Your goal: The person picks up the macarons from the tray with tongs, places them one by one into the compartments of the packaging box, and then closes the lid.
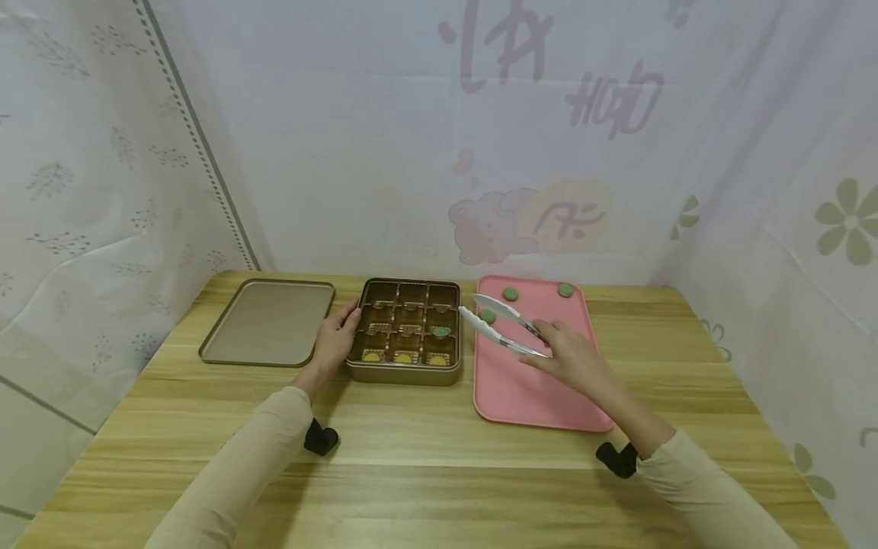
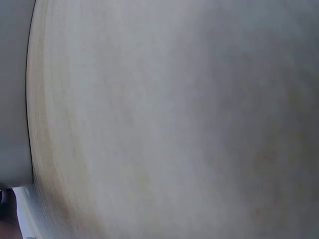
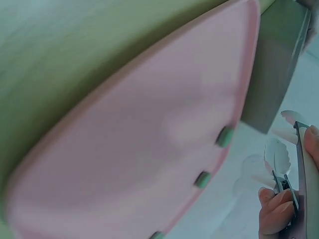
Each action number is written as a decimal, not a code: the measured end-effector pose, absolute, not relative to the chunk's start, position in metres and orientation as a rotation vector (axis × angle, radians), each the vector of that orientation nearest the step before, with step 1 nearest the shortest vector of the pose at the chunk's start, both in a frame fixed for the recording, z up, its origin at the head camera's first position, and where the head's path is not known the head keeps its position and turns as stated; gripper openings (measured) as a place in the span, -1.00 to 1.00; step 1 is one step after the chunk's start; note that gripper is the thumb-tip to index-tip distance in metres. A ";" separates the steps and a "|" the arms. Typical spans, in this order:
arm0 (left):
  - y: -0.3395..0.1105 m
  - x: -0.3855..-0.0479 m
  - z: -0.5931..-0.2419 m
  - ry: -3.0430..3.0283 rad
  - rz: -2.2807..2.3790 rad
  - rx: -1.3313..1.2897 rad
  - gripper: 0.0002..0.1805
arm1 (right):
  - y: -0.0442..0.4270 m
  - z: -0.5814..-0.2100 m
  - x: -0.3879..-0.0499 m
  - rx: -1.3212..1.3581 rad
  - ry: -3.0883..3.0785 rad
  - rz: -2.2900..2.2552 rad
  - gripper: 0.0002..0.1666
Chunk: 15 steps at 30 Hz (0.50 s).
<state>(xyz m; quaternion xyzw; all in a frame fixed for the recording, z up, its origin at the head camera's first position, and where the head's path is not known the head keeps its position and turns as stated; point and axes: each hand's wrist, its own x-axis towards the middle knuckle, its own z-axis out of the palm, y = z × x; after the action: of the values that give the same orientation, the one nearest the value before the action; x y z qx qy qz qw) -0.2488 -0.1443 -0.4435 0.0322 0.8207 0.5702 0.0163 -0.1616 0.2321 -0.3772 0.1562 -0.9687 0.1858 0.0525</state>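
A bronze-coloured box (image 1: 405,374) with a divided insert stands mid-table. In its front row lie yellow round pieces (image 1: 405,357); a green round piece (image 1: 440,332) sits in the middle row's right compartment. My left hand (image 1: 334,339) rests against the box's left side, fingertips at the rim. White-tipped tongs (image 1: 504,343) are in my right hand (image 1: 565,354), their arms spread, tips beside the box's right edge. Below them is a pink tray (image 1: 521,396), bearing green round pieces near its left edge (image 1: 488,316) and far edge (image 1: 511,293). Nothing shows between the tong tips.
A flat bronze-coloured lid or tray (image 1: 267,324) lies left of the box on the wooden table (image 1: 411,473). Patterned cloth (image 1: 343,152) hangs behind and on both sides. Another green piece (image 1: 565,290) is at the pink tray's far right.
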 end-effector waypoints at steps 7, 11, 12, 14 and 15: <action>-0.143 -0.248 -0.442 2.540 1.779 0.087 -0.45 | 0.254 -0.390 -0.164 0.427 -2.961 0.590 -0.57; -0.143 -0.248 -0.442 2.536 1.783 0.079 -0.44 | 0.260 -0.395 -0.165 0.433 -2.964 0.584 -0.61; -0.144 -0.248 -0.443 2.536 1.784 0.078 -0.44 | 0.261 -0.396 -0.165 0.434 -2.966 0.584 -0.62; -0.144 -0.248 -0.443 2.540 1.782 0.075 -0.44 | 0.262 -0.397 -0.166 0.434 -2.971 0.583 -0.62; -0.144 -0.249 -0.443 2.543 1.781 0.072 -0.45 | 0.262 -0.398 -0.167 0.431 -2.974 0.580 -0.62</action>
<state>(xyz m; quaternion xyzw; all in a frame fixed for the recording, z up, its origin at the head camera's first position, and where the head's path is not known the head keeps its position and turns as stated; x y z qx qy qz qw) -0.2487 -0.1436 -0.4432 0.0233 0.8187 0.5734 0.0180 -0.1667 0.2624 -0.3979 0.1408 -0.9709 0.1894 0.0404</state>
